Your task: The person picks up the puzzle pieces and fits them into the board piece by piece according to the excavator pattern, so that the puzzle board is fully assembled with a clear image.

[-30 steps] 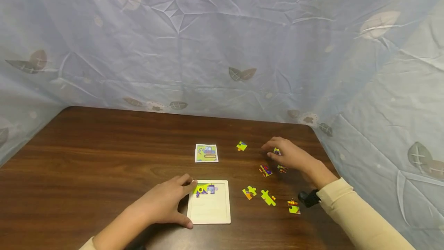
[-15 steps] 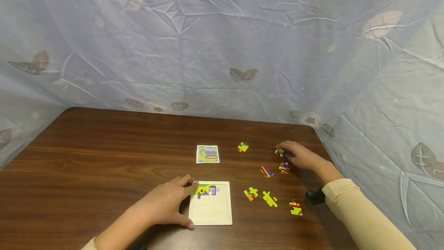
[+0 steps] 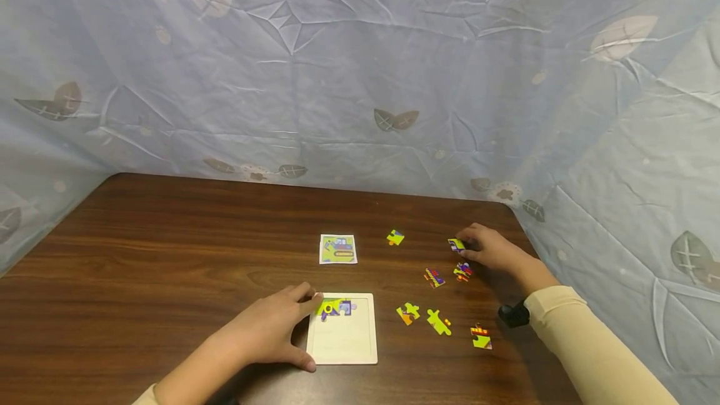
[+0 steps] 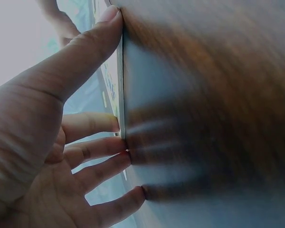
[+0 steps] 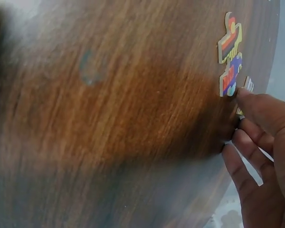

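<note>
My left hand (image 3: 269, 329) rests along the left edge of a pale square puzzle tray (image 3: 344, 344), its index finger by the far corner and its thumb by the near one. Spread, fairly straight fingers touch the tray's side in the left wrist view. Joined puzzle pieces (image 3: 333, 307) in green, yellow and purple lie at the tray's far left. At the right of the table, my right hand (image 3: 490, 250) pinches a green and purple puzzle piece (image 3: 456, 244) between thumb and index finger. Its thumb hides most of that piece in the right wrist view.
A small picture card (image 3: 338, 249) showing a digger lies beyond the tray. Several loose pieces lie right of the tray, among them a striped piece (image 3: 434, 277), a green piece (image 3: 439, 322) and a red-and-green piece (image 3: 480, 337). Patterned cloth (image 3: 337, 80) surrounds the table.
My right hand has moved rightward from above the far-right pieces, come down beside the green and purple piece and taken hold of it. The left hand keeps its place at the tray.
</note>
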Tool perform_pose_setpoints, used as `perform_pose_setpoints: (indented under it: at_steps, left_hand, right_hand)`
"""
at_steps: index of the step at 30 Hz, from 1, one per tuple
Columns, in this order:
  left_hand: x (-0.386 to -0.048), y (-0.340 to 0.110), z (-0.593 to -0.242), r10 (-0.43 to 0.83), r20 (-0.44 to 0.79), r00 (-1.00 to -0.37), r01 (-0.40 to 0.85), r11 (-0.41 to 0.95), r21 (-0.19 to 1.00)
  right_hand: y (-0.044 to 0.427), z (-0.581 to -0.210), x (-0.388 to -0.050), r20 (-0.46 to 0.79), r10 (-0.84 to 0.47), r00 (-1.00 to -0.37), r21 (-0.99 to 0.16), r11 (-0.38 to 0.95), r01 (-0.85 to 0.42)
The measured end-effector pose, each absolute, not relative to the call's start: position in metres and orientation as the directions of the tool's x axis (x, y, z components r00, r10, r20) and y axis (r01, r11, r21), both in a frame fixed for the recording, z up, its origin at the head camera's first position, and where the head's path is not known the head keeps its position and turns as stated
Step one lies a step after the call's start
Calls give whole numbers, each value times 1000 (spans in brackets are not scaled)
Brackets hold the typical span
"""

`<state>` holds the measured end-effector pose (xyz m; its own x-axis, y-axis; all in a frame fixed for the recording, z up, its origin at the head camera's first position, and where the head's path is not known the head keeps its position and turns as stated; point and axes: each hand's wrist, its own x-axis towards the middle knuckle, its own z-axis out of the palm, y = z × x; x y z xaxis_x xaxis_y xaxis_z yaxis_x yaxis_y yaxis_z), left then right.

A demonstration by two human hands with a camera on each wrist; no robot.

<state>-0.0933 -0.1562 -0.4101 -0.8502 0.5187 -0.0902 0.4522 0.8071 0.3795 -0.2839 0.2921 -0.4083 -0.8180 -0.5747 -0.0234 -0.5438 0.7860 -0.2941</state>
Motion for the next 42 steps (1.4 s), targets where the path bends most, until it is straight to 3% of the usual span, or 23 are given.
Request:
perform_pose_setpoints:
  at_steps: [19, 42]
  left_hand:
    - [-93, -156, -410, 514, -100, -852, 446, 811, 378]
    - [-94, -156, -409, 513, -111, -851, 442, 815, 375]
  right_hand:
    - [285, -411, -283, 10, -472, -881, -316, 835, -451]
    - [289, -422, -286, 50, -475, -878, -297, 833, -467]
